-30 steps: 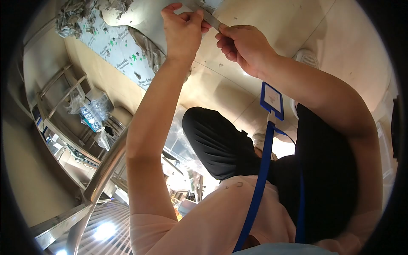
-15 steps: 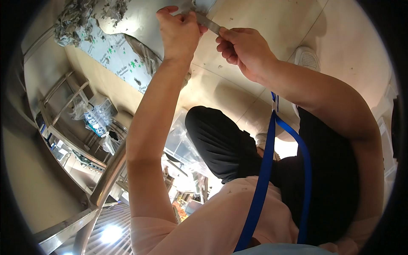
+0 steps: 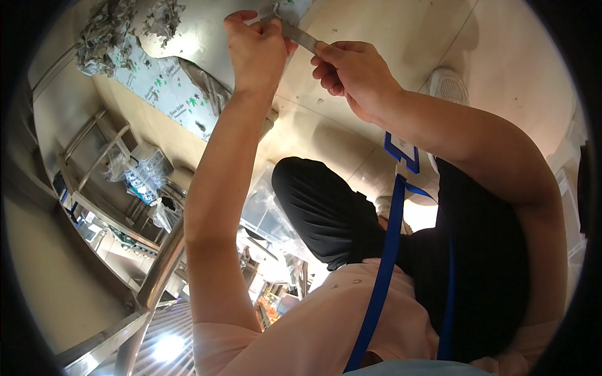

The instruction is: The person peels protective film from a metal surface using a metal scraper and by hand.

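A narrow flat grey strip [image 3: 299, 36] stretches between my two hands near the top of the view; its exact kind I cannot make out. My left hand [image 3: 256, 53] is closed with fingers pinched at the strip's left end, which they partly hide. Thumb and curled fingers of my right hand [image 3: 351, 70] grip the other end. Just above the left fingertips shows a small grey scrap [image 3: 276, 9] on a pale surface. Left of that hand lies a silvery sheet [image 3: 166, 88] printed with green leaves, its edge crumpled.
Crumpled grey shreds [image 3: 103, 41] heap at the upper left, with a smaller clump [image 3: 164, 20] beside them. A metal rack [image 3: 94, 156] with plastic-wrapped items [image 3: 143, 178] stands left. A blue lanyard [image 3: 382, 269] with a badge [image 3: 401, 152] hangs before me. A white shoe [image 3: 448, 86] shows right.
Both hands and the strip have shifted slightly left in the view. The lanyard's badge has swung into sight below my right forearm. Both grips look the same.
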The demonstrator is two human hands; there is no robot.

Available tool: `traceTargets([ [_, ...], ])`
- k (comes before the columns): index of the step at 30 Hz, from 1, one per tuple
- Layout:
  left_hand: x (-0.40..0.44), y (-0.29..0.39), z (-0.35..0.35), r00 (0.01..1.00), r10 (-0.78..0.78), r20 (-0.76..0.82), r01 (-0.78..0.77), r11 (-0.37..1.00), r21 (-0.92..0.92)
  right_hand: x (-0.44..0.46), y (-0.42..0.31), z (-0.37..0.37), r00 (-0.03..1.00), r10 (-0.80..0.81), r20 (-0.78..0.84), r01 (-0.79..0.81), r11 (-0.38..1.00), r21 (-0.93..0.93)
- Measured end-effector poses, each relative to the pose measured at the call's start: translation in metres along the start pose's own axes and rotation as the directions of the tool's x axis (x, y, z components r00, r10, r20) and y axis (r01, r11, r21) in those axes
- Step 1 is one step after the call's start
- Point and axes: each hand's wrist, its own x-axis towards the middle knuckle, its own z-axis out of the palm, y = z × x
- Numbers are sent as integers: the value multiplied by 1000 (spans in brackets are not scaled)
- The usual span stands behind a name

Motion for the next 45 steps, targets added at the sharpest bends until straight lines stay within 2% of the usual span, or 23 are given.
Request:
traceTargets([
  [4,-1,-7,-6,1000,2,25,0,996,-88,6,3,-3,998,-59,19,60,996,-68],
  [10,-8,-15,-9,999,-28,-42,21,987,-159,10,5,-5,996,-17,88,23,998,-66],
  [14,4,-14,-5,999,19,-41,-19,1000,5,4,-5,0,999,-42,1,42,996,-78],
  [17,-5,-4,-2,999,-21,-42,17,996,-91,2,-7,-1,999,-29,35,31,998,-56],
  [20,-11,-13,-10,999,-42,14,43,995,-92,4,0,-4,998,23,64,-19,997,-68],
  [23,-10,-9,-6,997,-72,-30,69,991,-114,5,-4,-1,999,-29,-18,28,998,-63],
  [24,-7,-6,-5,996,-77,-48,72,993,-97,8,-5,-3,999,-50,6,51,998,-43],
  [30,-8,-4,-2,990,-129,-63,125,989,-75,5,-6,-5,1000,7,15,-6,1000,-26],
  [42,-4,5,3,986,-146,-77,137,985,-105,16,-11,-7,994,-101,34,104,990,-92],
  [45,2,3,4,986,-138,-96,129,987,-91,34,-10,-15,981,-169,96,177,981,-84],
])
